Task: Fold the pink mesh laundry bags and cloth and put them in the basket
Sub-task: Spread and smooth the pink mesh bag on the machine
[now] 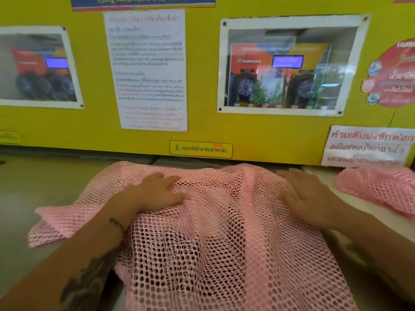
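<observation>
Backing the grey surface [33, 187], a yellow wall [202, 131] carries laminated notices. Left hand [157, 191] and right hand [307, 198] press flat-fingered on the holey pink mesh bag [224, 243]; another bundle [379, 187] lies at 3 o'clock.

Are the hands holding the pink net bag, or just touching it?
Just touching. Both the left hand and the right hand lie flat on top of the mesh bag, near its far edge, pressing it down. Nothing is gripped.

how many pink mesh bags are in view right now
2 that I can tell apart: a large mesh bag spread under both hands in the middle, and a bunched mesh bag at the far right. More may lie hidden underneath.
</observation>
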Available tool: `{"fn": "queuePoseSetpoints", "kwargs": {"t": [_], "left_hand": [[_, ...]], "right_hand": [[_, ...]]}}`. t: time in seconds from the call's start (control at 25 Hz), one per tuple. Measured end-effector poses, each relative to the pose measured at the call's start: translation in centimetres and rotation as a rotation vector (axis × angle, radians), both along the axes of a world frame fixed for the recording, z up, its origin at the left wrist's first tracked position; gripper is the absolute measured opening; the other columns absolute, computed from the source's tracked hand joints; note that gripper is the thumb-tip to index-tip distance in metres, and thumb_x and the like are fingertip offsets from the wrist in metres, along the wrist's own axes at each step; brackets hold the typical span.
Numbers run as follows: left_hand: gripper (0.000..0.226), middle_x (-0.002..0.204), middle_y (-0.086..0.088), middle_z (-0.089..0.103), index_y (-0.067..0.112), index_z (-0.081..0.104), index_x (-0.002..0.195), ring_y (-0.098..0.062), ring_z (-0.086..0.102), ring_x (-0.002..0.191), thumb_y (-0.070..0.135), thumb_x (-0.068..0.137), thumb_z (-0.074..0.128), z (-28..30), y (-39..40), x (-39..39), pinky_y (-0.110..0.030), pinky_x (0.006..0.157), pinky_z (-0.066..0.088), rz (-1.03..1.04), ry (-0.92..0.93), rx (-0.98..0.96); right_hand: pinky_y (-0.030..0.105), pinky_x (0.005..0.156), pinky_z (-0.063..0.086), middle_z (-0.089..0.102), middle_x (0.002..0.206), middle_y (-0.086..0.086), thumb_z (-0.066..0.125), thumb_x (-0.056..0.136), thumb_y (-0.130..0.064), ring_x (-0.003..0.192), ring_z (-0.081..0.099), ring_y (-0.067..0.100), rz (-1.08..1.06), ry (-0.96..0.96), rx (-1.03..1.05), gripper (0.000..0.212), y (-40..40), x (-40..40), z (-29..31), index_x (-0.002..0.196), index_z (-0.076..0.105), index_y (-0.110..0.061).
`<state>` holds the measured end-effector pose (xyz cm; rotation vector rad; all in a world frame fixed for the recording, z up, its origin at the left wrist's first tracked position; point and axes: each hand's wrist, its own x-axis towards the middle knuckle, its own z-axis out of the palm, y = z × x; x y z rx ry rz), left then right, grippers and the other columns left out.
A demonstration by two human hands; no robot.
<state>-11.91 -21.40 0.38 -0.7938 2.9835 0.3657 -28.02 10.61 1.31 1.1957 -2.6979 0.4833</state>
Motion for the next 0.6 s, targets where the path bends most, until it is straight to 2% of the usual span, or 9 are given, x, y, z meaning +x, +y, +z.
{"fn": "queuePoseSetpoints", "kwargs": {"t": [0.08, 0.12, 0.2, 0.24, 0.36, 0.44, 0.48, 0.56, 0.6], "left_hand": [[0.114, 0.163, -0.003, 0.011, 0.048, 0.019, 0.147, -0.029, 0.014, 0.149, 0.099, 0.046, 0.031, 0.2, 0.6, -0.4, -0.065, 0.114, 0.014, -0.019, 0.020, 0.004], [0.110, 0.163, -0.001, 0.011, 0.048, 0.020, 0.147, -0.028, 0.015, 0.149, 0.096, 0.050, 0.033, 0.3, 1.0, -0.6, -0.065, 0.114, 0.015, -0.015, 0.043, 0.003], [0.104, 0.163, 0.001, 0.012, 0.048, 0.021, 0.147, -0.028, 0.017, 0.148, 0.091, 0.054, 0.035, 0.4, 1.5, -0.6, -0.065, 0.114, 0.015, -0.005, 0.084, -0.037], [0.103, 0.163, 0.000, 0.013, 0.047, 0.021, 0.147, -0.029, 0.018, 0.147, 0.089, 0.054, 0.036, 0.5, 1.6, -0.5, -0.064, 0.114, 0.016, -0.001, 0.097, -0.062], [0.108, 0.161, -0.006, 0.016, 0.043, 0.019, 0.149, -0.032, 0.023, 0.145, 0.088, 0.052, 0.035, 0.7, 1.3, 0.2, -0.061, 0.114, 0.022, -0.003, 0.073, -0.062], [0.116, 0.161, -0.011, 0.015, 0.038, 0.012, 0.151, -0.035, 0.020, 0.146, 0.095, 0.052, 0.031, 0.7, 1.6, 0.7, -0.059, 0.114, 0.023, -0.014, -0.008, -0.058], [0.112, 0.162, -0.014, 0.013, 0.035, 0.008, 0.152, -0.037, 0.016, 0.147, 0.095, 0.059, 0.029, 0.8, 2.0, 0.9, -0.059, 0.116, 0.019, -0.017, -0.057, -0.062], [0.098, 0.162, -0.018, 0.003, 0.035, 0.001, 0.153, -0.041, 0.006, 0.148, 0.086, 0.073, 0.026, 1.2, 3.2, 1.4, -0.057, 0.119, 0.010, -0.003, -0.160, -0.078], [0.099, 0.163, -0.019, 0.000, 0.038, -0.001, 0.153, -0.042, 0.002, 0.148, 0.087, 0.071, 0.022, 1.5, 3.8, 1.7, -0.057, 0.119, 0.007, 0.009, -0.200, -0.081]], "right_hand": [[0.043, 0.114, 0.025, 0.036, 0.155, -0.005, 0.033, 0.094, -0.062, 0.143, 0.032, 0.021, 0.074, -0.058, 0.063, 0.062, -0.8, 0.5, 0.1, 0.150, 0.029, -0.035], [0.045, 0.117, 0.019, 0.028, 0.159, -0.007, 0.032, 0.094, -0.064, 0.147, 0.025, 0.019, 0.090, -0.119, 0.177, 0.064, -1.1, 0.7, 0.2, 0.152, 0.022, -0.037], [0.054, 0.119, 0.009, 0.014, 0.164, -0.008, 0.031, 0.091, -0.070, 0.150, 0.014, 0.017, 0.001, -0.190, 0.406, 0.072, -0.6, -0.2, 0.5, 0.154, 0.013, -0.040], [0.056, 0.118, 0.010, 0.014, 0.164, -0.008, 0.035, 0.090, -0.070, 0.150, 0.015, 0.018, -0.069, -0.208, 0.432, 0.074, 0.1, -0.8, 0.8, 0.154, 0.015, -0.040], [0.052, 0.119, 0.016, 0.019, 0.164, -0.006, 0.052, 0.088, -0.060, 0.148, 0.021, 0.020, -0.162, -0.110, 0.237, 0.075, 2.6, -1.4, 1.5, 0.153, 0.023, -0.034], [0.050, 0.120, 0.015, 0.018, 0.164, -0.003, 0.056, 0.089, -0.052, 0.150, 0.015, 0.020, -0.074, -0.034, 0.061, 0.076, 2.6, -0.6, 1.2, 0.154, 0.021, -0.032], [0.049, 0.121, 0.012, 0.016, 0.164, -0.003, 0.054, 0.089, -0.055, 0.150, 0.012, 0.018, -0.007, -0.046, 0.010, 0.077, 2.0, 0.0, 1.0, 0.154, 0.019, -0.034], [0.051, 0.122, 0.007, 0.005, 0.165, -0.006, 0.042, 0.082, -0.074, 0.151, 0.001, 0.016, 0.095, -0.141, 0.096, 0.083, 0.6, 1.0, 0.4, 0.153, 0.011, -0.042], [0.052, 0.121, 0.005, -0.001, 0.166, -0.006, 0.036, 0.079, -0.082, 0.152, -0.003, 0.018, 0.111, -0.200, 0.234, 0.087, 0.1, 1.3, 0.2, 0.153, 0.006, -0.046]]}}
